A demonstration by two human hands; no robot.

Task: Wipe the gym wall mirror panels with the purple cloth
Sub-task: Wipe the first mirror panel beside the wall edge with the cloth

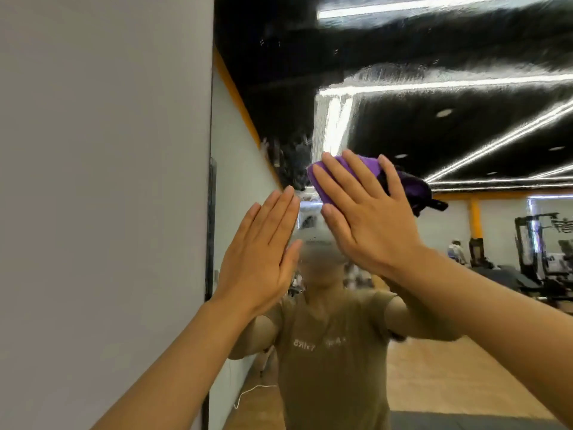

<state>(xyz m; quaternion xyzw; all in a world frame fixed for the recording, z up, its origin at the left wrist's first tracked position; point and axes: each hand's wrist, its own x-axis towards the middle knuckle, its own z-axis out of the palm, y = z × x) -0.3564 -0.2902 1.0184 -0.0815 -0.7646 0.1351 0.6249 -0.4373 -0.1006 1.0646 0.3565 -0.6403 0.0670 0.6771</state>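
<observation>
Right hand [369, 218] flat, fingers straight and spread, pressing the purple cloth [322, 181] against the mirror panel [403, 119] at roughly head height; cloth pokes out above and left of the fingertips, its reflection visible just right of the hand. Left hand [263, 252] also flat, fingers straight and together, holding nothing, raised beside the right hand near the mirror's left edge; whether it touches the glass, cannot tell. Glass above the cloth shows wet streaks and smears. Plain grey wall [102, 181] fills the left side. Mirror reflects a person in an olive t-shirt, ceiling light strips, wood floor, gym machines far right.
</observation>
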